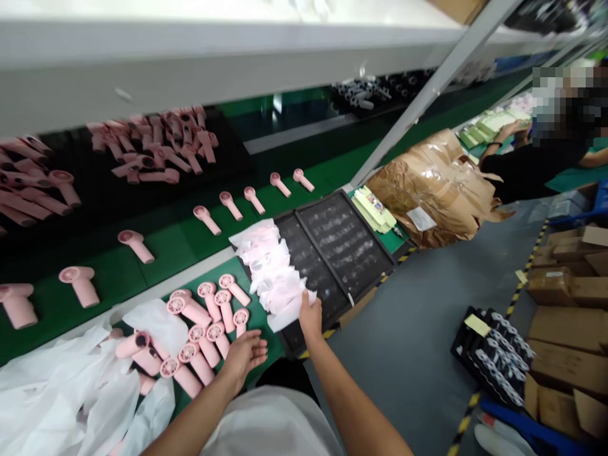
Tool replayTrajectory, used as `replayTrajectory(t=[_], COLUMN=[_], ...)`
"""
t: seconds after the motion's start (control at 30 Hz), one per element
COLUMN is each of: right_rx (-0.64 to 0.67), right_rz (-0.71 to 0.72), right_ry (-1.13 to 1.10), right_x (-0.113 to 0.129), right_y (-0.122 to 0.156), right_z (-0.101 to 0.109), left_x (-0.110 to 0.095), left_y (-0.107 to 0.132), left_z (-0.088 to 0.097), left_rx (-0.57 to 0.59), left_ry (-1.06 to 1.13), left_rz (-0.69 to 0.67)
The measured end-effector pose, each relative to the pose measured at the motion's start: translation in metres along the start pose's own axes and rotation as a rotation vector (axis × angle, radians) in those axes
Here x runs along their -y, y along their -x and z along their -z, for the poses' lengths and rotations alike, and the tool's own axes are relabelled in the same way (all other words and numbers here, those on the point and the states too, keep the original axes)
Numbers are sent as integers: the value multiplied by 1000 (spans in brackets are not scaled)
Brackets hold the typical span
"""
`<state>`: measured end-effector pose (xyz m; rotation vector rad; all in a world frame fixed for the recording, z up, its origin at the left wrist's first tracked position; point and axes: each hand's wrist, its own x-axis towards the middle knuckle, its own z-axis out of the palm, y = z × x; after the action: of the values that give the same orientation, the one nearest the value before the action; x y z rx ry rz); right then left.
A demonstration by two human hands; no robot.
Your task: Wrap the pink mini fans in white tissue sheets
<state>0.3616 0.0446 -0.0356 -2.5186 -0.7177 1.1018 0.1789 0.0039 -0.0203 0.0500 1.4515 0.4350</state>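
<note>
My left hand [246, 356] is open and holds nothing, its fingers spread beside a group of pink handheld fans [204, 348] on the green table. My right hand [311, 315] grips the near end of a bagged fan [285, 315] in a thin white bag. That fan lies at the near end of a row of wrapped fans [268, 263] along the left side of a black tray [342, 231]. The fingertips of the right hand are partly hidden by the bag.
White bags [57, 392] lie heaped at the lower left. Single pink fans [135, 246] are spaced along the green conveyor [164, 228]. Beyond the tray sits a large brown paper-wrapped bundle [432, 183]. Cardboard boxes [570, 335] stand at right; a person [527, 158] works farther off.
</note>
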Motion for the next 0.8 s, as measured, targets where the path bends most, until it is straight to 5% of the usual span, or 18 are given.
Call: replayTrajectory(t=[0.13,0.27,0.33,0.43,0.53,0.6,0.7,0.8], right_rx=[15,-98,-126,-109,-74,-50,-6,40], right_rz=[82,237,450,683,736,739,732,737], right_ry=[-69,-127,-8,179,268,322,406,484], right_x=[-26,-15,32,142,253,304,338,339], right_y=[8,-50,-105,-208,-305,-350,-382,-382], right_z=[25,56,72,90,90,79,54,29], left_x=[-28,-95,-147,-230,-298,-331,-358,-362], left_y=[2,-28,-47,-75,-114,-148,-192,-203], left_z=[37,39,17,-40,-107,-147,-188,-199], left_rx=[-15,-3,-42,-126,-294,-404,-515,-543], left_ry=[4,-195,-379,-696,-888,-910,-904,-902], left_rz=[-120,-467,-651,-812,-783,-734,-631,-573])
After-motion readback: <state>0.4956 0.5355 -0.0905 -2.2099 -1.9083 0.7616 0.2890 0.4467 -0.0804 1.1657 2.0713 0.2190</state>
